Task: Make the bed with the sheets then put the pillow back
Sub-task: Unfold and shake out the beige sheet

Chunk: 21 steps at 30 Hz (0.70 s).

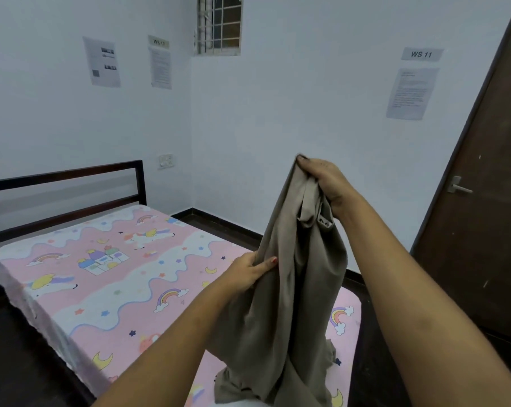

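Sheet [295, 289] of plain taupe cloth hangs bunched at centre-right of the frame, its lower end pooling on the bed [101, 289], which wears a pink unicorn-print cover. The right hand [321, 180] holds the top of the cloth with fingers clenched round it, and the left hand [248, 273], lower down, pinches its left edge. Dark floor [19, 348] runs along the bed's left edge, the headboard [63, 175] stands at upper left, and a brown door [483, 230] fills the right.

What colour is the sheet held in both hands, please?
Plain beige sheet, shown in the head view.
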Tool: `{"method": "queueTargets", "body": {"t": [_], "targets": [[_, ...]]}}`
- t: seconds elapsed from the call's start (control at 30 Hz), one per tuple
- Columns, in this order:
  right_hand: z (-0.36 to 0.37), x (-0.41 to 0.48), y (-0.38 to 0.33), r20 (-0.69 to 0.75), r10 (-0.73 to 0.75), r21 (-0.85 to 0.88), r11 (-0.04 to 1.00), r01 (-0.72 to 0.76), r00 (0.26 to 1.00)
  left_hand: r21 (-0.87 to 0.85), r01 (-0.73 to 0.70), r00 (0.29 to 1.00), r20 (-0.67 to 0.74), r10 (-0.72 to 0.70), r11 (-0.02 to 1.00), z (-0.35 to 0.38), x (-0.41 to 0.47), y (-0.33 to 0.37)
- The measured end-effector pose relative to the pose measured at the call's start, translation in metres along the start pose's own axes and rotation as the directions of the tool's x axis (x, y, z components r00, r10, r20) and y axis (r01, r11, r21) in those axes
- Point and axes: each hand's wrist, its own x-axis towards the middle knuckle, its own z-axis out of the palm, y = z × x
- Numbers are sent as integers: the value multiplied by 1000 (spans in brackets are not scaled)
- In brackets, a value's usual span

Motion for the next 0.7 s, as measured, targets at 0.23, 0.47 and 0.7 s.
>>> {"method": "queueTargets", "body": {"t": [0.23,0.47,0.7], "targets": [[-9,-4,-49,-134,-161,252,949,190,978,504,265,920,124,-372,822,8,-5,-65],[-39,5,-40,-250,-119,76,987,142,961,164,423,761,-598,-252,891,-38,-9,-75],[-28,2,10,-75,53,-320,944,-74,996,403,-28,607,-720,336,915,-100,10,103]]}}
